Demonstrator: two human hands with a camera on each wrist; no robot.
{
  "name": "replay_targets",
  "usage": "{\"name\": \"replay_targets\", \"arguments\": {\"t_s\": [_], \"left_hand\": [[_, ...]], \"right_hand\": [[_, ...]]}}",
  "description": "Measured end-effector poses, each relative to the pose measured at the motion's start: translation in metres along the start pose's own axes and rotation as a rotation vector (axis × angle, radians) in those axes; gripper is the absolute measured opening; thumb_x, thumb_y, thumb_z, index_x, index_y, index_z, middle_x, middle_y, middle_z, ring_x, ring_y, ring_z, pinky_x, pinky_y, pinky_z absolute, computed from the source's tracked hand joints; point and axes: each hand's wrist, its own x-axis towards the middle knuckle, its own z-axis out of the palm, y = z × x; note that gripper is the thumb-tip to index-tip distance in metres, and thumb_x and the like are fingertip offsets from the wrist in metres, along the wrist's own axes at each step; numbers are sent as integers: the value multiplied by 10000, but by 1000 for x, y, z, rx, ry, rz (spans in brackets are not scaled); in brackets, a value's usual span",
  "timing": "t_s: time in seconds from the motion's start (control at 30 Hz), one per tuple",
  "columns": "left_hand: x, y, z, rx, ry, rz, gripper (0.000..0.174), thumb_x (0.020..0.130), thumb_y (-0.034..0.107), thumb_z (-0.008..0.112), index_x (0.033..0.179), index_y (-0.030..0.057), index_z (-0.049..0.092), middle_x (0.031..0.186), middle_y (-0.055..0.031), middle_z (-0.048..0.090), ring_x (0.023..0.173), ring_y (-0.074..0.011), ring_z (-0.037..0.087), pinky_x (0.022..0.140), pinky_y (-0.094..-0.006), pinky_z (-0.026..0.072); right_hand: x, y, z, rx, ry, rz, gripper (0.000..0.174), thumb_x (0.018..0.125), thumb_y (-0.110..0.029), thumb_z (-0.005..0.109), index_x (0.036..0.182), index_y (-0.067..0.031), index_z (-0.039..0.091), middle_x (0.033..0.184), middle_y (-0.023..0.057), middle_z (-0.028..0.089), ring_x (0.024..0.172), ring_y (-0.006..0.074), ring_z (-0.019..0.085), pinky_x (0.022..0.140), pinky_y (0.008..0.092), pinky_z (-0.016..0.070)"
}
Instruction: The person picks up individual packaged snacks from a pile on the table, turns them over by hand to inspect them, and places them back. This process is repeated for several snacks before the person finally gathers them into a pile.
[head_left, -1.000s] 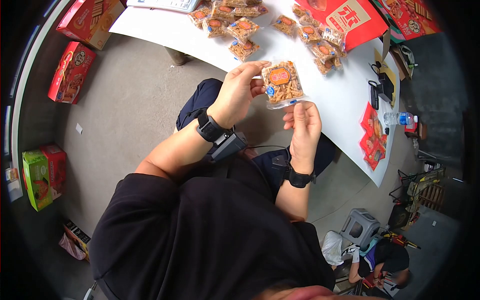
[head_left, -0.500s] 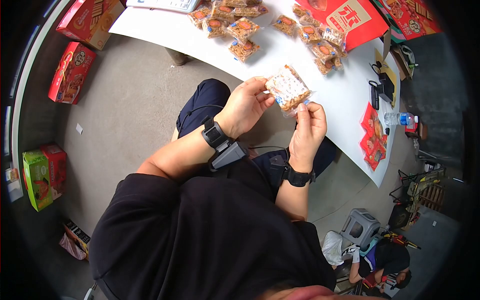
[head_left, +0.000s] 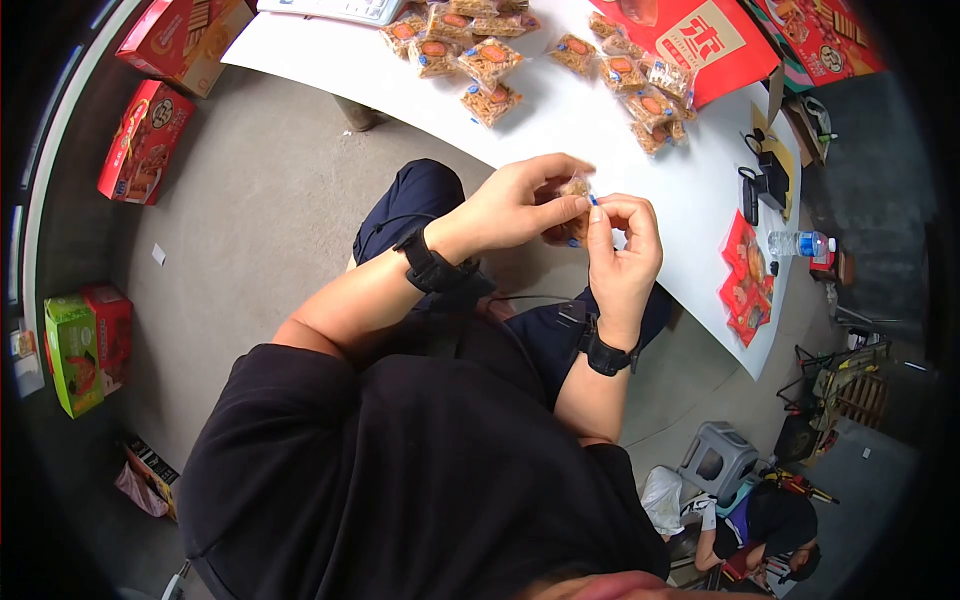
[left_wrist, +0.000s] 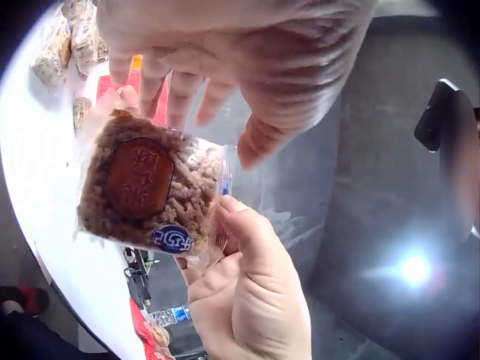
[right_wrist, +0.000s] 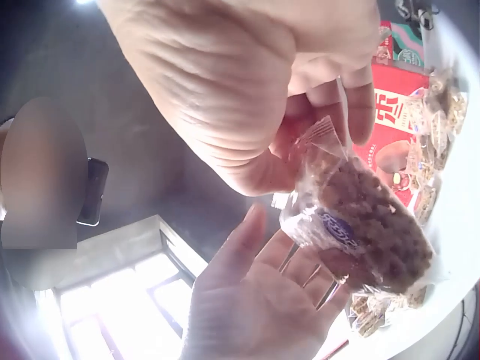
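Observation:
A clear-wrapped fried-dough snack with an orange label is held up over the table's near edge. My right hand pinches its sealed wrapper end between thumb and fingers, as the right wrist view of the packaged snack shows. Around the other side lies my left hand, thumb stretched toward the sealed end. In the left wrist view its fingers extend fairly straight past the snack's upper edge, not curled round it. The orange label and a blue printed mark face the left wrist camera.
Two heaps of similar packaged snacks, one left and one right, lie on the white table. A red bag, red packets and a water bottle are to the right. Boxes stand on the floor at left.
The snack was turned over from its label side to its pale back, then tilted on edge between the hands. My left hand has shifted from its upper left edge to over it.

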Motion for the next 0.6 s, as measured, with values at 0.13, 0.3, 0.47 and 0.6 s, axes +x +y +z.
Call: {"name": "replay_targets", "arguments": {"t_s": [0.13, 0.3, 0.47, 0.6], "left_hand": [[-1, 1, 5, -117, 72, -144, 204, 940, 155, 576, 1087, 13, 570, 897, -18, 617, 817, -76, 590, 716, -230, 499], [2, -10, 7, -155, 153, -69, 93, 913, 108, 524, 917, 38, 586, 856, 5, 599, 798, -55, 544, 713, -217, 448], [6, -22, 9, -226, 223, -42, 97, 909, 94, 514, 872, 47, 591, 855, -1, 591, 800, -71, 548, 717, -232, 452], [11, -25, 0, -654, 387, -110, 70, 915, 95, 523, 901, 51, 576, 869, -31, 604, 835, -127, 595, 753, -293, 508]], "right_hand": [[0, 3, 0, 81, 10, 140, 78, 862, -22, 629, 846, -12, 553, 830, 52, 583, 736, 138, 542, 655, 259, 442], [0, 5, 3, 182, -35, 281, 96, 894, -57, 628, 848, -16, 555, 832, 22, 576, 722, 85, 519, 639, 222, 421], [-1, 12, 9, 318, 53, 341, 104, 954, -127, 583, 959, -23, 581, 938, 39, 616, 759, 77, 539, 665, 207, 435], [-3, 10, 11, 475, 158, 411, 198, 970, -171, 564, 1105, -26, 558, 990, 58, 627, 822, 88, 568, 686, 214, 456]]}}
